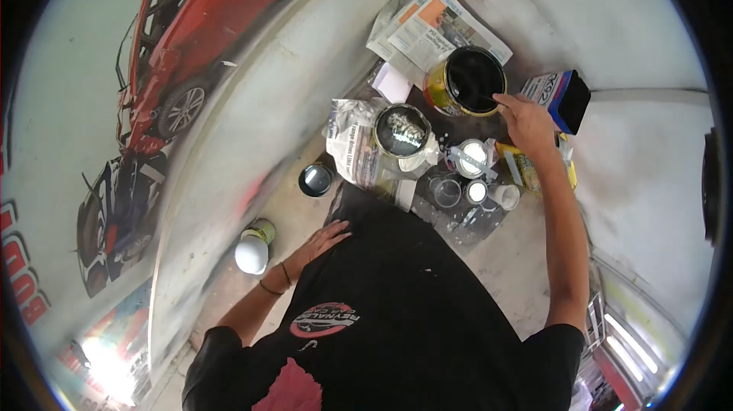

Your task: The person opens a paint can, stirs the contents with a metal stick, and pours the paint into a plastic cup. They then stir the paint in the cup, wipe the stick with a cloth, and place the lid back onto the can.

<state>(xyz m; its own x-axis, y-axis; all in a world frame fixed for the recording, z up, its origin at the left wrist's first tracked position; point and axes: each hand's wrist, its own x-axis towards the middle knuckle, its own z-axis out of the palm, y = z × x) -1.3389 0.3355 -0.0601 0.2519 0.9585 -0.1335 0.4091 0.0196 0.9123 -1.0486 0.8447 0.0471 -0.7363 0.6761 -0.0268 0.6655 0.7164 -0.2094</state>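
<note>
My right hand is closed on the end of a thin dark stick at the rim of a large open paint can. The stick reaches into the can, whose inside is black; its lower end cannot be made out. Fingers stretched out, my left hand lies flat against the dark clothing at my side and holds nothing. Left of the large can stands another open can with a shiny, pale-streaked content. Between that can and my right forearm are a silver-lidded tin and a clear cup.
Newspapers lie behind the large can, beside a wall. A blue and black container stands right of it. Left of the bench are a small dark can and a white-topped container. A car picture covers the left wall.
</note>
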